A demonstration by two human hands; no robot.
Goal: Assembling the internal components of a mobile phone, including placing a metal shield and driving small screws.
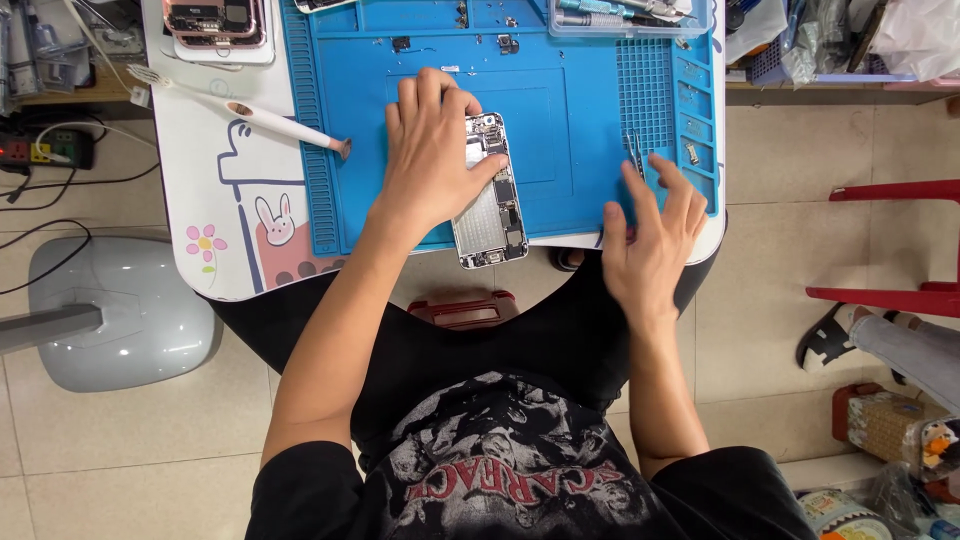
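Two bare hands are over the low white table (200, 210), seen from above the person's black printed shirt and lap. Nearest us, the right hand (655, 240) lies open at the table's front edge, fingers spread and reaching up the blue work mat (570, 110), gripping nothing; its fingertips sit just beside a pair of metal tweezers (636, 155) lying on the mat. Over to the other side, the left hand (432, 155) is pressed flat over the opened smartphone (492, 195), palm and fingers covering its upper left part, thumb laid across the exposed boards. That phone lies back-open, tilted slightly, its lower end at the mat's front edge. Further left on the mat's border, a white brush (240, 108) lies diagonally, head pointing to the table's far corner. Beyond the hands, small screws and parts dot the mat's far strip, a clear plastic tray (630, 25) of tools sits top right, and another stripped phone (215, 20) rests top left.
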